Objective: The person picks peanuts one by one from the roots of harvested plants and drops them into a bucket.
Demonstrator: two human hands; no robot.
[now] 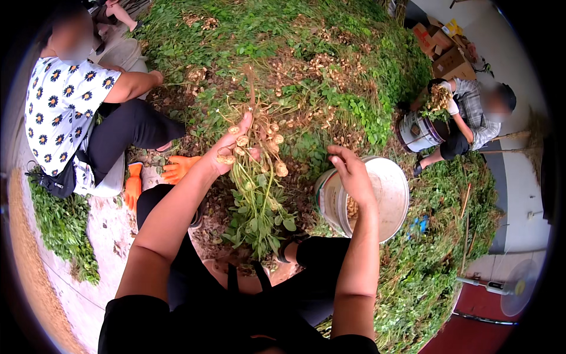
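A peanut plant [261, 190] hangs from my left hand [232, 144], which grips it near the roots. Its leafy stems point down toward my feet, while pods such as this peanut [281, 168] dangle around my fingers. My right hand [351, 170] is over the near side of a white plastic bucket [389, 190], fingers loosely bent and nothing visible in them. Inside the bucket, partly hidden by my wrist, lie loose peanuts [352, 208]. Pulled plants [309, 88] with many pods cover the ground ahead.
To the left sits a person [66, 106] beside another bucket [126, 53]. Orange gloves [179, 169] lie near my left knee. At right, a person [468, 110] holds peanut plants over a bucket [420, 132]. Cardboard boxes [453, 62] and a fan [519, 287] stand along the right side.
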